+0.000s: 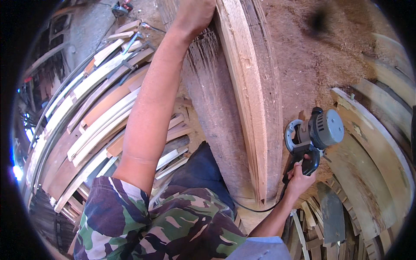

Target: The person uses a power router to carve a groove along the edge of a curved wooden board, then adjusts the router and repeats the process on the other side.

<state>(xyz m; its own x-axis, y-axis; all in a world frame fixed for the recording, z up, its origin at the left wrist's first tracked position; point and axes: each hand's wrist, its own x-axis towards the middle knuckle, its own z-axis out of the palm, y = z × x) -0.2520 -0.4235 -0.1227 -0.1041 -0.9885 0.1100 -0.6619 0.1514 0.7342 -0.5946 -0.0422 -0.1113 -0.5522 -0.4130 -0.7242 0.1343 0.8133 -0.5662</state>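
A long squared timber (248, 78) lies lengthwise on a wide, weathered plank (212, 86). My left hand (196, 17) reaches to the far part of the timber and rests against its left side; the fingers are hidden and cut off by the top edge. In my right hand (300, 178) is a grey and black router (320, 130), gripped by its black loop handle. The router is tipped on its side to the right of the plank, its round base ring turned toward the timber and apart from it. Its black cord (255, 210) runs back past the plank's near end.
Stacked boards and offcuts (104, 99) fill the left side, with a blue clamp (129, 45) on them. Broad curved planks (372, 147) lean at the right, above upright wood scraps (312, 216). Sawdust covers the floor (303, 65). A red power tool (122, 8) sits at the far left.
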